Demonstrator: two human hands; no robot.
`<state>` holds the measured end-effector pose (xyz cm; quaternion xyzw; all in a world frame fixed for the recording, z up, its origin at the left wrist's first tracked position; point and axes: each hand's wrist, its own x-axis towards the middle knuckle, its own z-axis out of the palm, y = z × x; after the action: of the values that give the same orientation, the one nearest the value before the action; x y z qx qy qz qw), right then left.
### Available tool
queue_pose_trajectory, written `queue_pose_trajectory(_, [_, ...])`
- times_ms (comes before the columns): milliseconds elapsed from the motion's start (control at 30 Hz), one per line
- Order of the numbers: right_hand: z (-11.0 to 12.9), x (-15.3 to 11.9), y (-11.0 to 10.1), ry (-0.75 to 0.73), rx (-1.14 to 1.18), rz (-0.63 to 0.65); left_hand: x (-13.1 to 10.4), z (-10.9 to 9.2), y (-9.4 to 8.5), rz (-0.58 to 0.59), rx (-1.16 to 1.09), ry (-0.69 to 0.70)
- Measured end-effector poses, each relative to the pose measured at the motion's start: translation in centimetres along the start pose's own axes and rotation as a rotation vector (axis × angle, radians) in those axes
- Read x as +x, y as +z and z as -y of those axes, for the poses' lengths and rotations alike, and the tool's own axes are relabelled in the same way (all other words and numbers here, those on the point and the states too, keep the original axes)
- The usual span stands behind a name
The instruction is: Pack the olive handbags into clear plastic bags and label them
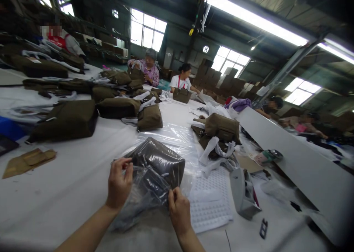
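An olive-brown handbag [159, 154] lies on the white table in front of me, inside a clear plastic bag [146, 193]. The plastic's loose end spreads toward me, crumpled. My left hand [120, 182] pinches the plastic at the left side. At the right side, my right hand [178, 207] grips the plastic's edge between thumb and fingers, close to the handbag's lower right corner. Flat clear plastic [177, 134] rests on the table just beyond the handbag. The handbag's handles cannot be made out under the plastic.
Several olive handbags [66, 121] with white-wrapped straps cover the table's far left. More handbags [222, 128] lie at right. Nearby are white label sheets [211, 200], a grey box [243, 196], a small dark tool [263, 228] and brown paper [29, 161]. A white board [290, 163] slants along the right. Co-workers sit beyond.
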<state>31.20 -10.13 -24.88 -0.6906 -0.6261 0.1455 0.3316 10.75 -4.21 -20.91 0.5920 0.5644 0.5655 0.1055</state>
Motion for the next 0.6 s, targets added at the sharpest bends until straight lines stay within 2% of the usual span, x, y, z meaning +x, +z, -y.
queue_pose_trajectory(33, [0.1,0.2,0.3,-0.001,-0.012,-0.006,-0.7,0.1,-0.1,0.035,0.023,0.152])
queue_pose_trajectory(100, [0.0,0.2,0.7,-0.008,-0.023,-0.006,-2.3,0.7,0.1,0.233,0.111,0.452])
queue_pose_trajectory(133, [0.0,0.1,0.9,-0.011,-0.025,-0.002,-3.2,1.3,0.6,0.334,0.174,0.530])
queue_pose_trajectory(167, [-0.2,-0.1,0.9,-0.015,-0.023,0.006,-3.9,2.0,1.3,0.398,0.247,0.556])
queue_pose_trajectory(267, [-0.4,-0.6,0.3,-0.029,-0.003,0.029,-5.1,4.9,3.4,0.424,0.390,0.526])
queue_pose_trajectory(300, [-0.3,-0.6,-0.1,-0.063,0.001,0.015,-5.3,5.7,3.9,0.434,0.400,0.519])
queue_pose_trajectory(367, [0.3,-0.1,-1.0,-0.229,-0.035,-0.031,-5.4,6.8,4.5,0.454,0.396,0.508])
queue_pose_trajectory(433, [1.7,1.2,-1.5,-0.474,-0.125,-0.040,-5.3,7.1,4.5,0.446,0.371,0.494])
queue_pose_trajectory(500, [3.2,3.1,-1.3,-0.642,-0.224,0.037,-5.2,6.9,4.4,0.422,0.342,0.494])
queue_pose_trajectory(600, [4.5,5.8,-1.0,-0.654,-0.278,0.167,-5.2,6.8,4.4,0.404,0.351,0.483])
